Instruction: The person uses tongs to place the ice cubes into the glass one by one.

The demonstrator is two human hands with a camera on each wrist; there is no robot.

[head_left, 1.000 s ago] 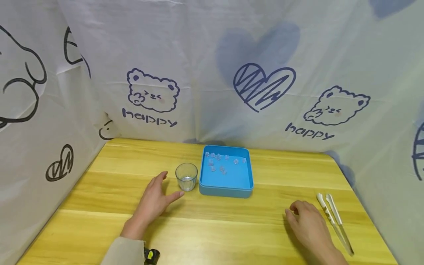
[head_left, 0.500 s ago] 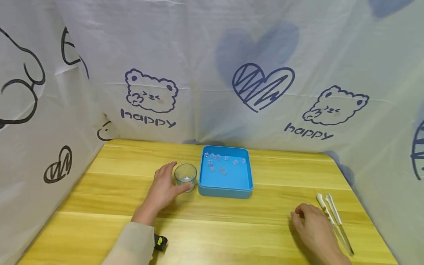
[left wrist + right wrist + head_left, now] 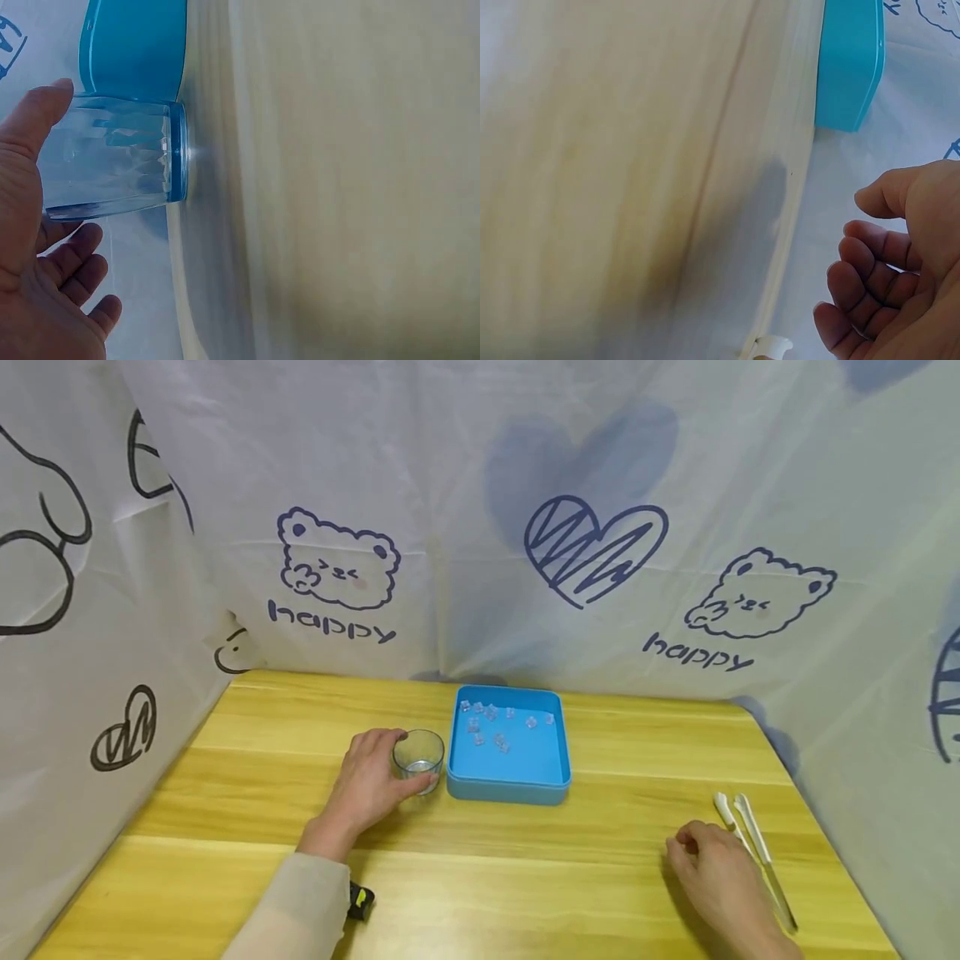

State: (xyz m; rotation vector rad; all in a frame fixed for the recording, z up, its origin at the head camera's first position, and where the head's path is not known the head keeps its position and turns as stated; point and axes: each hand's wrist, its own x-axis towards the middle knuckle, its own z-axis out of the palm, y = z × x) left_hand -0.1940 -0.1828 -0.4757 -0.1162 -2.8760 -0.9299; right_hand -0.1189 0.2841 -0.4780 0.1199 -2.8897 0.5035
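In the head view my left hand (image 3: 367, 783) is at the left side of a short clear glass (image 3: 418, 752), thumb across its front and index finger at the far rim. The left wrist view shows the glass (image 3: 112, 154) upright on the table, the thumb against one side and the other fingers curled on the opposite side. My right hand (image 3: 722, 875) hovers low at the right with loosely curled fingers, holding nothing. Just beyond it lie tongs (image 3: 753, 828) with white handles and metal arms, partly hidden by the hand.
Right beside the glass stands a shallow blue box (image 3: 510, 793) with several small clear cubes (image 3: 491, 712) scattered inside, mostly toward its back and left. A white printed cloth (image 3: 465, 568) hangs behind the wooden table (image 3: 525, 885) and along its sides.
My left hand has moved forward and right to the glass, and its fingers have closed around it. The right hand has drifted slightly right, covering more of the tongs.
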